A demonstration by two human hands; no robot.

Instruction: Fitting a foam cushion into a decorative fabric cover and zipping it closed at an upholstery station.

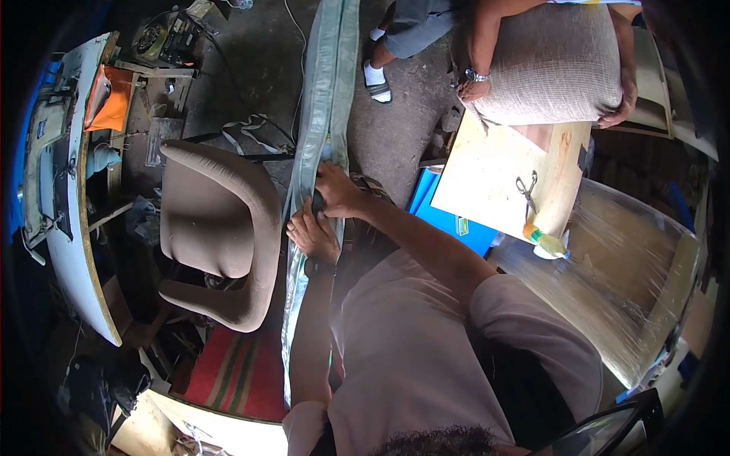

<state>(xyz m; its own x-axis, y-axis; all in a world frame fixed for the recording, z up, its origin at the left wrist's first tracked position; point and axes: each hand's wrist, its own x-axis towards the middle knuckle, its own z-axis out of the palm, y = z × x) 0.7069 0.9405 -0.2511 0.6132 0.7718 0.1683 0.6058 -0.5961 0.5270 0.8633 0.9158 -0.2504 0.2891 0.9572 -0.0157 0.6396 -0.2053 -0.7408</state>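
A long, narrow, shiny grey-green padded piece (323, 83) with lengthwise seams runs from the far edge down to my left side. My left hand (312, 234) lies on it with bent fingers gripping its covering; a dark band circles that wrist. Just beyond, my right hand (340, 191) reaches across from the right, its fingers closed on the same covering. Between my two hands is a small dark spot, whether a gap or an object I cannot make out. My fingertips are partly hidden.
A brown upholstered chair (209, 216) stands to the left, beside a red striped cushion (236, 372). At right, a wooden board (517, 175) bears scissors (526, 186) and a bottle (549, 245). Beyond it, another person's hands hold a beige upholstered cushion (551, 64). A plastic-wrapped panel (608, 266) lies nearer.
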